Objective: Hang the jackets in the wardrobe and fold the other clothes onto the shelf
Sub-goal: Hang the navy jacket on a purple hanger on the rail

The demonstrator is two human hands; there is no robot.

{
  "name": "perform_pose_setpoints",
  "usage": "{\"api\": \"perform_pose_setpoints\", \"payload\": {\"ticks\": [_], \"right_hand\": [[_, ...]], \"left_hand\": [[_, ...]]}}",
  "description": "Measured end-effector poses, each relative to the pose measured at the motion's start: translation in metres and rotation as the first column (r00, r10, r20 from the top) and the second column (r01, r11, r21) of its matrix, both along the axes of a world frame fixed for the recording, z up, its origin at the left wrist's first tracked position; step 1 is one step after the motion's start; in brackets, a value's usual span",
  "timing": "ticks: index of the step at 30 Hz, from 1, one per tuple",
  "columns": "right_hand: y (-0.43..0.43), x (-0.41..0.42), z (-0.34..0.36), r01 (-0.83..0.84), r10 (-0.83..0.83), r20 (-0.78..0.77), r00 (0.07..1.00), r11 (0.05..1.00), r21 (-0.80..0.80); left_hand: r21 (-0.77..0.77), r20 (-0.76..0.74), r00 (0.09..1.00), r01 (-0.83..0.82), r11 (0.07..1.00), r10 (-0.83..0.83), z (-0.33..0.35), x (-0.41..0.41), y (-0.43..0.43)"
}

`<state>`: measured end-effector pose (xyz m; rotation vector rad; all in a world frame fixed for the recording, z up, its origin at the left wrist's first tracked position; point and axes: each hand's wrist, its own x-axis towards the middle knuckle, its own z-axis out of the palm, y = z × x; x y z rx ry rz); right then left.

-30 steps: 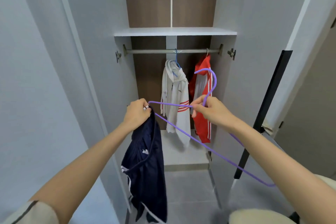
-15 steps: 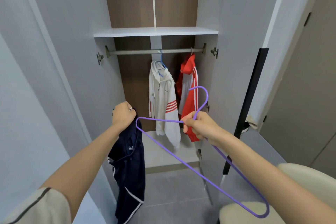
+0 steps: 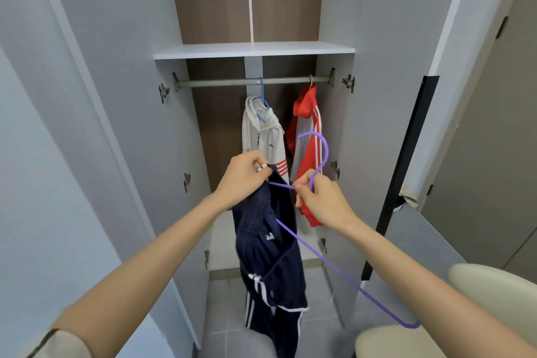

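A navy jacket (image 3: pixel 268 253) with white stripes hangs from my left hand (image 3: pixel 242 176), which grips its collar in front of the open wardrobe. My right hand (image 3: pixel 321 200) pinches the neck of a purple hanger (image 3: pixel 315 154), hook up; one arm of the hanger reaches into the jacket's collar, the other slants down to the lower right. Behind, a white jacket (image 3: pixel 266 136) on a blue hanger and a red jacket (image 3: pixel 305 131) hang from the rail (image 3: pixel 220 83). Above the rail is a white shelf (image 3: pixel 252 49).
Both wardrobe doors stand open, left door (image 3: pixel 110 96) and right door (image 3: pixel 386 67). A black strip (image 3: pixel 404 168) runs down the right door's edge. A cream rounded seat (image 3: pixel 479 314) is at the lower right. Grey tiled floor (image 3: pixel 226 308) lies below.
My hands came closer together. The hanger's left arm has gone into the navy jacket's collar, and the jacket now hangs between my hands. The view shifted back toward the wardrobe's middle.
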<state>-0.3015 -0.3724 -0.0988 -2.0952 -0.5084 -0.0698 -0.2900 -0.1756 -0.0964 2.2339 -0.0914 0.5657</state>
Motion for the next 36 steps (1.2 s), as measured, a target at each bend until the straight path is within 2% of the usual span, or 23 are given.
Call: {"api": "perform_pose_setpoints", "payload": {"ticks": [2, 4, 6, 7, 9, 11, 14, 17, 19, 21, 23, 24, 26, 28, 31, 34, 36], "right_hand": [[-0.004, -0.002, 0.002, 0.016, -0.020, 0.046, 0.999, 0.996, 0.089], [-0.011, -0.004, 0.005, 0.033, -0.045, 0.065, 0.997, 0.985, 0.172], [-0.020, -0.006, 0.010, 0.037, -0.057, 0.074, 0.996, 0.969, 0.243], [-0.024, -0.006, 0.013, 0.028, -0.052, 0.080, 0.995, 0.959, 0.281], [-0.033, -0.006, 0.019, -0.013, -0.023, 0.098, 0.995, 0.935, 0.353], [-0.041, -0.006, 0.025, -0.058, 0.016, 0.111, 0.994, 0.919, 0.389], [-0.047, 0.004, 0.028, -0.032, -0.003, 0.100, 0.995, 0.935, 0.353], [-0.052, 0.016, 0.020, 0.150, -0.193, 0.100, 0.976, 0.931, 0.333], [-0.057, 0.015, 0.010, 0.286, -0.359, 0.195, 0.913, 0.903, 0.321], [-0.059, 0.007, -0.001, 0.239, -0.358, 0.324, 0.876, 0.904, 0.355], [-0.056, 0.001, -0.016, 0.078, -0.173, 0.394, 0.903, 0.966, 0.245], [-0.051, -0.002, -0.026, -0.008, -0.043, 0.367, 0.929, 0.991, 0.136], [-0.036, -0.009, -0.046, -0.165, 0.175, 0.190, 0.966, 0.984, -0.069], [-0.018, -0.012, -0.068, -0.308, 0.308, -0.029, 0.951, 0.935, -0.173], [0.002, -0.009, -0.096, -0.406, 0.377, -0.153, 0.914, 0.869, -0.283], [0.009, 0.003, -0.109, -0.329, 0.311, -0.110, 0.944, 0.860, -0.390], [0.004, 0.012, -0.113, -0.235, 0.265, -0.008, 0.964, 0.838, -0.492]], "left_hand": [[0.038, 0.011, 0.998, 0.057, 0.998, -0.058, 0.003, -0.006, -0.007], [0.220, 0.081, 0.992, 0.078, 0.972, -0.098, 0.011, -0.011, -0.010], [0.427, 0.172, 0.972, 0.071, 0.901, -0.158, 0.021, -0.011, -0.011], [0.476, 0.168, 0.965, 0.098, 0.874, -0.199, 0.025, -0.011, -0.011], [0.480, 0.078, 0.954, 0.220, 0.849, -0.291, 0.031, -0.010, -0.011], [0.524, 0.078, 0.945, 0.233, 0.819, -0.319, 0.029, -0.009, -0.012], [0.538, 0.104, 0.960, 0.165, 0.827, -0.259, 0.025, -0.008, -0.019], [0.503, 0.157, 0.973, 0.068, 0.862, -0.168, 0.024, -0.005, -0.028], [0.465, 0.224, 0.974, -0.071, 0.883, -0.040, 0.026, -0.004, -0.027], [0.422, 0.266, 0.962, -0.175, 0.889, 0.063, 0.026, -0.002, -0.022], [0.400, 0.270, 0.955, -0.225, 0.888, 0.121, 0.026, -0.002, -0.016], [0.392, 0.265, 0.955, -0.231, 0.890, 0.131, 0.025, -0.001, -0.014], [0.366, 0.241, 0.960, -0.225, 0.903, 0.142, 0.023, -0.001, -0.012], [0.328, 0.207, 0.966, -0.218, 0.919, 0.155, 0.023, -0.001, -0.013], [0.258, 0.168, 0.968, -0.224, 0.940, 0.184, 0.028, -0.004, -0.010], [0.142, 0.130, 0.975, -0.199, 0.970, 0.181, 0.037, -0.014, 0.000], [0.083, 0.105, 0.977, -0.192, 0.978, 0.183, 0.038, -0.022, 0.011]]}}
